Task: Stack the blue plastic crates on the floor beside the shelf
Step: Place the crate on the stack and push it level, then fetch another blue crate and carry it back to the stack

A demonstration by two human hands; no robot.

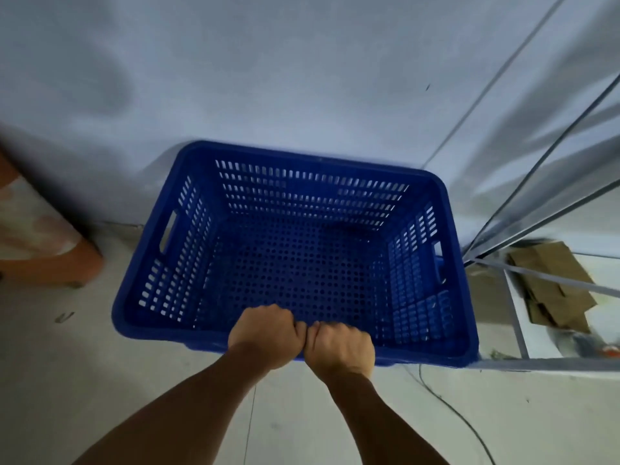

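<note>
What the head view leaves unclear

The fingertips of the left hand (268, 333) and right hand (340, 347) curl out of sight over the blue crate (295, 263) rim; the orange stool (50, 260) is blurred and cut off at the left edge; the small items under the shelf (523, 344) are too blurred to name.

No readable txt, labels or nos. anywhere.

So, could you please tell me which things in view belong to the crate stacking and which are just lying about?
Part of the job:
- blue perforated plastic crate
- left hand and right hand, both gripping its near rim
- grey metal shelf frame

Just lying about:
- flattened brown cardboard
- orange stool
- thin dark cable
</note>
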